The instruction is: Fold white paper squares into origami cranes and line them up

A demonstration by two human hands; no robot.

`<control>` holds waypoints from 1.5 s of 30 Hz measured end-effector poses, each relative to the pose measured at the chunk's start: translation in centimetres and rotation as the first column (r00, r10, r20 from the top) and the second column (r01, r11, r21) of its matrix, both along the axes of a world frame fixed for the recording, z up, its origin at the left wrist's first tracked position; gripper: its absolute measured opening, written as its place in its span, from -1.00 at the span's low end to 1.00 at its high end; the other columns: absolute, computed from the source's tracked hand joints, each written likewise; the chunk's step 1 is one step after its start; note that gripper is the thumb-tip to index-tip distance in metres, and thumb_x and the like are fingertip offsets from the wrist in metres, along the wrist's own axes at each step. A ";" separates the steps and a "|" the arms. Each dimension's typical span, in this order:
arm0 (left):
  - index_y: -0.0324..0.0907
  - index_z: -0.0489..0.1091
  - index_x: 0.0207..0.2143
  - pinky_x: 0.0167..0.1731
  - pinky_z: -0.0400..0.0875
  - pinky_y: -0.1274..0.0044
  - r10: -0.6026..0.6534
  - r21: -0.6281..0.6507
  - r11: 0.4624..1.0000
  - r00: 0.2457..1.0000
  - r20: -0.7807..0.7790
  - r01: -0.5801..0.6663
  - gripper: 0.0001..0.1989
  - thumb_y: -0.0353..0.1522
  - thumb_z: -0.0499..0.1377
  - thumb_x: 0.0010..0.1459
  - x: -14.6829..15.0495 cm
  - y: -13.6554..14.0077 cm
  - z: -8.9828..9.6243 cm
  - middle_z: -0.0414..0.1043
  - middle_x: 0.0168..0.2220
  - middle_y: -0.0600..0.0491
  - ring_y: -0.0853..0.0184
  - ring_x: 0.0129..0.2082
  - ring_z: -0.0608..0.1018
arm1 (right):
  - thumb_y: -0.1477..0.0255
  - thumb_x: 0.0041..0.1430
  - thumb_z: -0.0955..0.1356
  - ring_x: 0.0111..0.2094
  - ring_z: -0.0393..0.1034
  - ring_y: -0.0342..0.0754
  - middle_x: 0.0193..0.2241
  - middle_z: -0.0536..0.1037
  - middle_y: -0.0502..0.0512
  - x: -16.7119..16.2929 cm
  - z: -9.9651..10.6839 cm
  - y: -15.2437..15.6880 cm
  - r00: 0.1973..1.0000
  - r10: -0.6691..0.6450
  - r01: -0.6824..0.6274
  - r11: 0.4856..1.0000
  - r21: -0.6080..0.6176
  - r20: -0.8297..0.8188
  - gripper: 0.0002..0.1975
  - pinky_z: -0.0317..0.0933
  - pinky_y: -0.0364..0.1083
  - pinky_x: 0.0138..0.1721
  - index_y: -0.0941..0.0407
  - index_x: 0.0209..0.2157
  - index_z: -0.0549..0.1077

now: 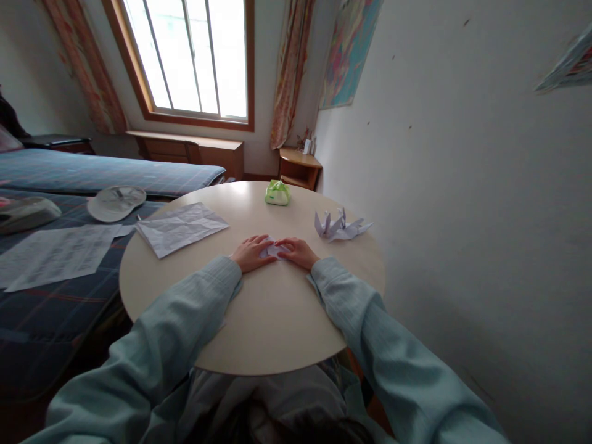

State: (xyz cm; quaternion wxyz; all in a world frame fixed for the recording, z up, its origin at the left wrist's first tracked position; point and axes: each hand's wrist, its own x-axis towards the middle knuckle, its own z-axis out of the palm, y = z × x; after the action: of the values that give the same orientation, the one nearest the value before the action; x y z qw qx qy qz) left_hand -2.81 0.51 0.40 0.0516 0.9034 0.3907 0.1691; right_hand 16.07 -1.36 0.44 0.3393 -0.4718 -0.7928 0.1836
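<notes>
A small piece of folded white paper (276,250) lies on the round table (272,308), mostly covered by my fingers. From the left, my left hand (252,253) holds it down, palm low and fingers together over its edge. My right hand (298,251) grips the other side with bent fingers and the thumb near the left thumb. The exact shape of the fold is hidden. Beyond my right hand sit several folded paper cranes (340,227), grouped close together. Creased white sheets (182,226) lie to the left of my left hand.
A green tissue pack (277,193) stands near the table's far edge. At left, a bed (50,317) bears printed sheets (62,251) and a pale cap (116,203). A white wall (462,203) runs close along the table's right side.
</notes>
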 end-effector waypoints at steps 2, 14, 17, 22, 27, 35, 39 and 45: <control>-0.03 0.20 -0.01 0.02 0.09 0.33 0.000 0.004 1.000 1.000 0.007 0.000 -0.40 0.05 -0.09 -0.05 0.0 0.0 0.0 0.12 0.08 0.02 0.19 0.05 0.21 | 0.44 -0.13 0.36 -0.22 0.31 -0.11 -0.28 0.49 0.02 0.0 0.1 -0.1 1.000 -0.002 0.002 1.000 -0.002 0.002 -0.76 0.13 -0.10 -0.12 0.10 -0.30 0.43; -0.04 0.31 -0.10 0.03 0.11 0.46 0.011 -0.031 0.999 0.998 0.064 -0.009 -0.54 -0.07 -0.17 0.09 0.3 0.3 0.0 0.25 0.01 0.08 0.33 0.01 0.26 | 0.17 -0.03 0.26 -0.23 0.33 -0.10 -0.29 0.49 0.05 -0.2 0.7 -0.5 0.998 0.025 -0.030 0.995 -0.090 -0.060 -0.64 0.14 -0.10 -0.15 0.12 -0.27 0.43; -0.04 0.31 -0.10 0.03 0.11 0.48 0.023 -0.025 0.999 0.999 0.047 -0.022 -0.54 -0.10 -0.22 0.12 0.3 0.4 0.0 0.25 0.00 0.09 0.36 0.01 0.26 | 0.17 -0.07 0.29 -0.23 0.33 -0.09 -0.29 0.48 0.05 -0.2 0.7 -0.5 0.999 0.024 -0.028 0.996 -0.085 -0.046 -0.63 0.15 -0.10 -0.16 0.12 -0.27 0.43; -0.03 0.29 -0.09 0.02 0.11 0.48 0.032 -0.026 0.999 0.999 0.040 -0.031 -0.53 -0.09 -0.23 0.13 0.4 0.1 0.3 0.25 0.00 0.10 0.36 0.01 0.25 | 0.27 -0.17 0.37 -0.23 0.32 -0.08 -0.29 0.48 0.06 -0.2 0.7 -0.7 0.998 0.061 -0.061 0.998 -0.031 0.001 -0.62 0.14 -0.09 -0.14 0.13 -0.25 0.42; -0.02 0.29 -0.08 0.02 0.11 0.47 0.038 -0.034 0.999 0.999 0.034 -0.037 -0.54 -0.09 -0.23 0.12 0.4 0.0 0.4 0.25 0.00 0.10 0.36 0.01 0.25 | 0.36 -0.19 0.38 -0.24 0.33 -0.09 -0.28 0.48 0.04 0.0 0.5 -0.5 0.996 0.082 -0.082 0.997 -0.011 0.027 -0.63 0.15 -0.09 -0.15 0.12 -0.24 0.41; -0.04 0.28 -0.09 0.02 0.11 0.47 0.039 -0.026 0.999 0.999 0.038 -0.039 -0.53 -0.09 -0.23 0.12 0.4 0.2 0.1 0.25 0.00 0.09 0.36 0.01 0.25 | 0.42 -0.19 0.38 -0.24 0.33 -0.08 -0.28 0.48 0.07 -0.1 0.5 -0.5 0.995 0.091 -0.091 0.996 0.003 0.030 -0.65 0.15 -0.09 -0.15 0.15 -0.25 0.41; -0.05 0.28 -0.08 0.02 0.11 0.47 0.032 -0.017 0.999 0.999 0.027 -0.031 -0.51 -0.08 -0.25 0.12 0.4 0.1 0.2 0.24 0.00 0.09 0.36 0.01 0.26 | 0.41 -0.18 0.38 -0.24 0.33 -0.09 -0.27 0.48 0.04 -0.1 0.6 -0.5 0.995 0.091 -0.091 0.996 0.001 0.033 -0.66 0.14 -0.09 -0.15 0.12 -0.25 0.41; -0.06 0.27 -0.08 0.01 0.12 0.47 0.032 -0.024 0.999 0.999 0.030 -0.031 -0.51 -0.07 -0.23 0.11 0.4 0.1 0.2 0.24 0.00 0.07 0.34 0.00 0.26 | 0.42 -0.19 0.38 -0.22 0.32 -0.09 -0.26 0.47 0.05 -0.1 0.6 -0.6 0.995 0.092 -0.093 0.996 0.013 0.045 -0.65 0.14 -0.09 -0.13 0.13 -0.25 0.41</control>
State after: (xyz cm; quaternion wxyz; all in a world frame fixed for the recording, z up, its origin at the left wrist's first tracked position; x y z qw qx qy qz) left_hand -2.37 0.57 0.64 0.0653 0.8939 0.4058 0.1790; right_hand 15.93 -1.93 0.99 0.3164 -0.4360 -0.8225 0.1827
